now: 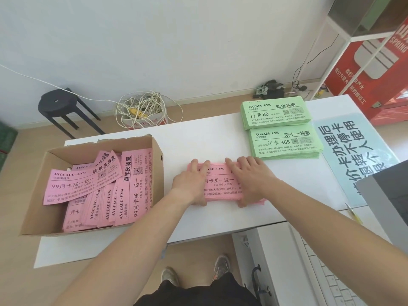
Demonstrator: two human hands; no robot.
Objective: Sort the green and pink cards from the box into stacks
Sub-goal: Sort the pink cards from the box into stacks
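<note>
Head view: hands at centre frame.
Left hand (pixel 192 186): grips pink stack (pixel 220 184), left end.
Right hand (pixel 251 180): grips right end.
Box (pixel 35 208): left; pink cards (pixel 84 182) inside.
Green stacks (pixel 284 142): upper right.

White table (pixel 198 138) bears box (pixel 157 173), pink stack (pixel 220 184), two green stacks (pixel 284 142), sign (pixel 353 146)
</note>
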